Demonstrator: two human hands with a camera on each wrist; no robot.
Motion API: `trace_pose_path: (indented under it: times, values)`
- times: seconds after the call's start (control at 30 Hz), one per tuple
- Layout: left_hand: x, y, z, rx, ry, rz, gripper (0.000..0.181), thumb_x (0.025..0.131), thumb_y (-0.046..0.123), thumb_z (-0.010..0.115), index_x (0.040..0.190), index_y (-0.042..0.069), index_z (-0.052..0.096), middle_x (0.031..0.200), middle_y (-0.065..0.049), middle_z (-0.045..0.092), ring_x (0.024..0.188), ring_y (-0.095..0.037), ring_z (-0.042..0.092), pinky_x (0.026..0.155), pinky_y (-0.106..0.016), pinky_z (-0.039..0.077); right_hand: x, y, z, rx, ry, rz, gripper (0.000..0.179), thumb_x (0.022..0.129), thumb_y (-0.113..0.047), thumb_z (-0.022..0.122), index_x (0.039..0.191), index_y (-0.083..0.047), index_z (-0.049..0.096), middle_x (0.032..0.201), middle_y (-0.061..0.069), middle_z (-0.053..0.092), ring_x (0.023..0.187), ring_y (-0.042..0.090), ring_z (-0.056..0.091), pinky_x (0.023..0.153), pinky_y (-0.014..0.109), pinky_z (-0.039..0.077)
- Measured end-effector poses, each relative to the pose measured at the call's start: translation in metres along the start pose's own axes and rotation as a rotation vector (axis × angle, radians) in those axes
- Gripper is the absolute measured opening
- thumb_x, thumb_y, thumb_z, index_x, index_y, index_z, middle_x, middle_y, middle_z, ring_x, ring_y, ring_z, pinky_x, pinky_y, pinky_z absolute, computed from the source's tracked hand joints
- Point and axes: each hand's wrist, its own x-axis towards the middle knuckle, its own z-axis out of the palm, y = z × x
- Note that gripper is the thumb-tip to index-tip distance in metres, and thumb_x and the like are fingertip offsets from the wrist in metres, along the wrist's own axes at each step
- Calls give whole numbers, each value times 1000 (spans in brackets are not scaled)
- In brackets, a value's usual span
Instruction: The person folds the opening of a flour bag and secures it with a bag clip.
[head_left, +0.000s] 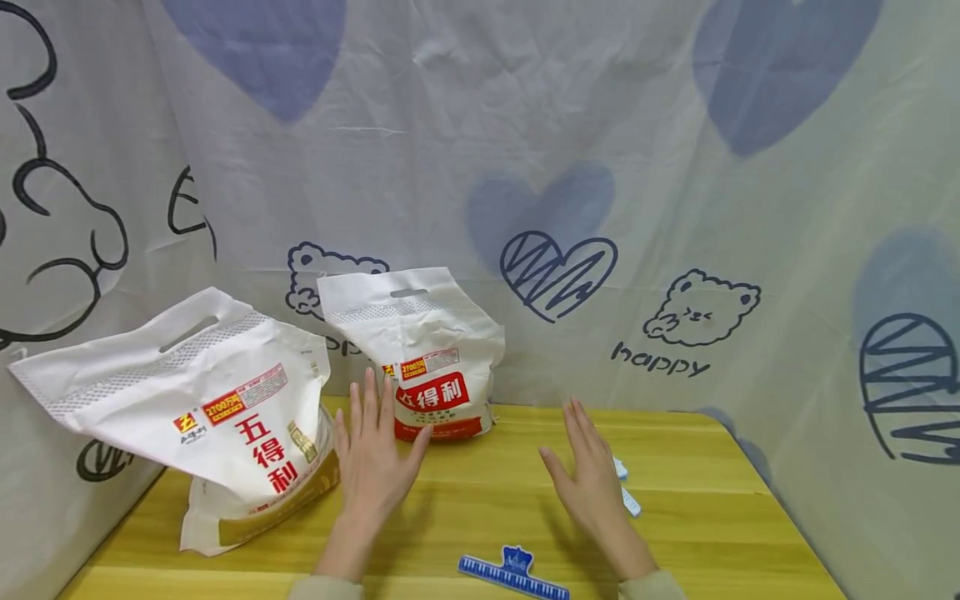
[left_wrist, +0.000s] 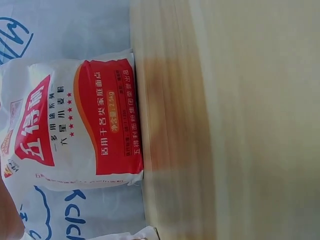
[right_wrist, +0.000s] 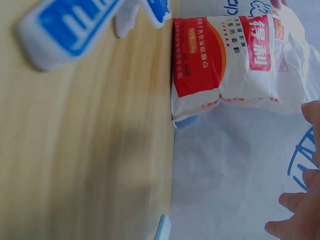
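Both hands hover over the table with fingers straight and spread, nothing in them. In the head view my left hand [head_left: 375, 467] overlaps the lower left of the smaller flour bag [head_left: 442, 367], a white bag with red print standing at the back. Left of that hand leans a larger white flour bag [head_left: 247, 417] with a handle slot. My right hand [head_left: 591, 483] partly hides a light blue and white clip [head_left: 631, 502]. Between the wrists, nearer the front, lies a blue clip [head_left: 513, 573] with a piano-key pattern; the right wrist view shows its blue-and-white end [right_wrist: 75, 30] up close.
The yellow wood-grain table [head_left: 705, 533] meets a pale cloth backdrop [head_left: 420, 183] printed with hearts and bears. The cloth also rises along the left and right sides. Both bags stand on the left half, the smaller one against the back cloth.
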Motion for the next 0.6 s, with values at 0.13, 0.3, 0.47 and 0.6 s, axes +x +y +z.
trace_pose_path:
  times: [0.13, 0.3, 0.47, 0.6]
  values:
    - [8, -3, 5, -5, 22, 19, 96, 97, 59, 61, 168, 15, 12, 175, -2, -6, 160, -32, -4, 127, -61, -1, 12, -4, 6, 47, -1, -10, 76, 104, -36, 62, 165, -11, 26, 172, 7, 21, 154, 37, 29, 122, 64, 25]
    - [21, -9, 8, 30, 51, 46, 99, 96, 59, 62, 168, 14, 12, 175, -8, -1, 160, -34, -1, 127, -60, 2, 29, -13, 14, 104, -26, -32, 75, 105, -35, 62, 166, -14, 25, 172, 6, 21, 155, 36, 28, 122, 62, 27]
    - [31, -18, 10, 44, 39, 54, 103, 95, 58, 64, 168, 13, 6, 175, -8, -5, 160, -35, 0, 127, -60, 2, 46, -22, 27, 153, -81, -57, 76, 104, -30, 63, 166, -14, 23, 173, 5, 20, 156, 34, 27, 124, 59, 26]
    - [37, -24, 13, 43, 36, 47, 107, 95, 58, 65, 168, 13, 1, 174, -9, -8, 160, -38, 3, 128, -59, 3, 61, -29, 39, 182, -110, -60, 77, 104, -31, 64, 166, -13, 23, 173, 4, 18, 156, 32, 25, 125, 56, 24]
